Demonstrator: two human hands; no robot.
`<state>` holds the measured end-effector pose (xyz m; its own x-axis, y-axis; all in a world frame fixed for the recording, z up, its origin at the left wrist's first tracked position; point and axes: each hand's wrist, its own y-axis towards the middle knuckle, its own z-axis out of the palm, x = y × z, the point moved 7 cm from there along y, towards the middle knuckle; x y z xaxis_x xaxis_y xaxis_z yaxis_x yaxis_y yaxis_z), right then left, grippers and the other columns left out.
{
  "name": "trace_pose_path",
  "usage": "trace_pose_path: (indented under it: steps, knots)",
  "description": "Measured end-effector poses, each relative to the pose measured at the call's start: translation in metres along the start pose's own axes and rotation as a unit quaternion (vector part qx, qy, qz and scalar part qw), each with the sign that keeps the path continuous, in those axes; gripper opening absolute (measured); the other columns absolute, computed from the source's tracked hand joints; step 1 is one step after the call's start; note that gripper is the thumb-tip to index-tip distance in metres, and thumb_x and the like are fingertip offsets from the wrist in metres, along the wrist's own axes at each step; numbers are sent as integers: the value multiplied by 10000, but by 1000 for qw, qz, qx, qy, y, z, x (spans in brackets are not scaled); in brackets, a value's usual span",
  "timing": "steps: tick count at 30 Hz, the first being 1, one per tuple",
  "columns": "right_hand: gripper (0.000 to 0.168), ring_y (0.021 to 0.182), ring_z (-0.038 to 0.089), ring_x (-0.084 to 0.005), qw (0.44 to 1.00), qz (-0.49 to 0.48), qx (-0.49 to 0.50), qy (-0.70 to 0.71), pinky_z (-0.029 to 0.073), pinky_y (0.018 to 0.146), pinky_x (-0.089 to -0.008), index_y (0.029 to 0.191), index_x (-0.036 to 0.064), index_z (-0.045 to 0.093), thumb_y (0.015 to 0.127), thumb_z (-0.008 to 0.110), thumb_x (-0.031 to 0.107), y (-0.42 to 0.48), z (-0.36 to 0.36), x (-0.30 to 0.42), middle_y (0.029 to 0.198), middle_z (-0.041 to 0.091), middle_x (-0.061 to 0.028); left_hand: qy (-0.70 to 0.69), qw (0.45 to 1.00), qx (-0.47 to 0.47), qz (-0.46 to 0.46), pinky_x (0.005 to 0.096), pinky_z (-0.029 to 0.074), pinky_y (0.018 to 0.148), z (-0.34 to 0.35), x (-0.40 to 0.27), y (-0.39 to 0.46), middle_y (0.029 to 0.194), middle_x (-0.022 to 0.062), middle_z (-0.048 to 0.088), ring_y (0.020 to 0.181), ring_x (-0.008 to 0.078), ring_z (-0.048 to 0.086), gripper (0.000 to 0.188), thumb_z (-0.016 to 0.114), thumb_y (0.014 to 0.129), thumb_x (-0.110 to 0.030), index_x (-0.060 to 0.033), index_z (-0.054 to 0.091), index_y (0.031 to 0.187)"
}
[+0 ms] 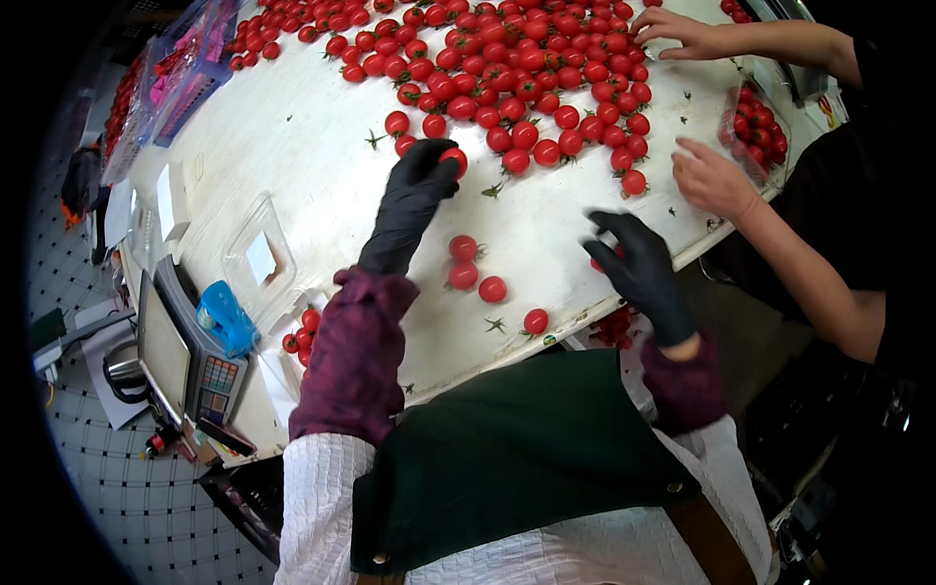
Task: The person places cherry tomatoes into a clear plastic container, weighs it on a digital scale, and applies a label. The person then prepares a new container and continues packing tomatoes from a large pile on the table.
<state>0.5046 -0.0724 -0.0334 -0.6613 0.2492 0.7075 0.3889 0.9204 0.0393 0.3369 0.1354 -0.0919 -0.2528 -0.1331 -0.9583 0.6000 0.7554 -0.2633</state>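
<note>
My left hand (415,194), in a black glove, grips a cherry tomato (455,162) at the near edge of a large spread of cherry tomatoes (504,77) on the white table (329,175). Also black-gloved, my right hand (636,263) is slightly blurred over the table's near edge; a red tomato shows partly behind its fingers, and whether it is held I cannot tell. Between my hands lie several loose cherry tomatoes (492,289) and a green calyx (495,325). Below the table edge, more red pieces (616,327) show near my right wrist.
At the right, a co-worker's two bare hands (706,175) are near a clear punnet of tomatoes (757,135). To the left are an empty clear container (259,248), a blue tape dispenser (225,318), a weighing scale (194,358), a small group of tomatoes (301,340) and a purple plastic basket (191,80).
</note>
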Motion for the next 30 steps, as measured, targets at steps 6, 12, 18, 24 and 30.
trace_pose_path:
  steps: [6, 12, 18, 24, 30]
  knots:
    - [387, 728, 586, -296, 964, -78, 18, -252, 473, 580, -394, 1133, 104, 458, 776, 594, 163, 97, 100, 10, 988, 503, -144, -158, 975, -10, -159, 285, 497, 657, -28, 28, -71, 914, 85, 605, 759, 171, 590, 210, 506, 851, -85, -21, 555, 1045]
    - [217, 604, 561, -175, 992, 3, -47, 113, 442, 519, -295, 973, 68, 544, 808, 605, 195, 75, 66, -1, 819, 554, -80, 379, 916, 114, 67, 326, 458, 768, 13, 14, -80, 970, 90, 492, 825, 266, 550, 394, 637, 755, -124, -113, 554, 1139]
    - [297, 636, 538, -106, 684, 310, 89, 654, 433, 536, -236, 1095, 36, 555, 869, 532, 228, -18, 78, -11, 834, 593, -50, 143, 986, 86, -25, 287, 466, 712, 6, 14, -83, 950, 74, 540, 814, 191, 563, 310, 630, 778, -119, -51, 526, 1062]
    - [305, 664, 564, -108, 731, 279, 233, 578, 466, 548, -245, 1024, 77, 513, 793, 662, 207, -35, 136, 68, 857, 549, -34, -171, 976, -127, -39, 277, 482, 652, -78, 11, -160, 965, 123, 590, 762, 185, 591, 334, 594, 830, -146, -36, 468, 1119]
    - [358, 807, 508, -100, 742, 45, 347, 572, 455, 668, -268, 1080, 61, 460, 798, 636, 194, -35, 234, 203, 925, 517, -65, -36, 937, -347, -11, 329, 461, 810, -184, 65, -270, 1054, 117, 585, 906, 192, 579, 287, 569, 878, -190, -19, 516, 1102]
